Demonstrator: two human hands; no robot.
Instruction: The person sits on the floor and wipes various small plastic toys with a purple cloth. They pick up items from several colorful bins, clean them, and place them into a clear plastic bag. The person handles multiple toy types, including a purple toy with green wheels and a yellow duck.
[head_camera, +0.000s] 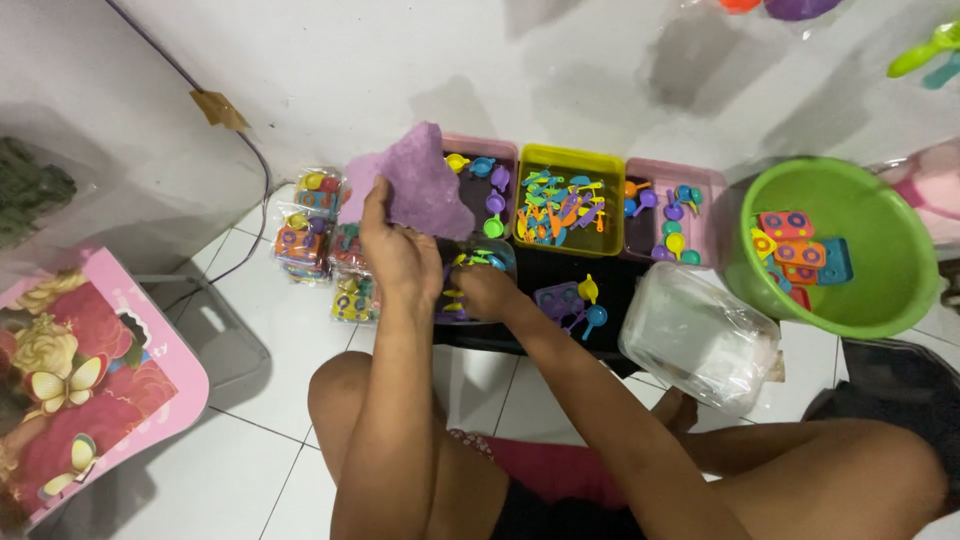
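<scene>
Hands meet over the middle of a low black tray (520, 262) on the white tiled floor (250, 460). The left hand (398, 245) is clenched around the lower edge of a purple cloth-like sheet (425, 185), which rises up and away from it, its long side running from the hand toward the wall and tilting a little to the right. The right hand (487, 290) lies just right of the left and slightly nearer the body, its fingers curled down onto a clear packet of small coloured toy pieces (470, 268); it seems to be gripping the packet, though the fingertips are hidden. The packet lies directly between the two hands, under the hanging sheet, so both hands are about equally close to it, the right one touching.

Just beyond the right hand, farther to its right, loose toy ladles (590, 300) in yellow and blue rest on the tray. Beyond both hands stand a pink box (480, 185), a yellow box (565, 200) of mixed toy utensils and another pink box (668, 215). Left of the left hand sits a cluster of filled packets (310, 225). Far right are a stack of clear bags (700, 335) and a green basin (830, 245) with toy stoves.
</scene>
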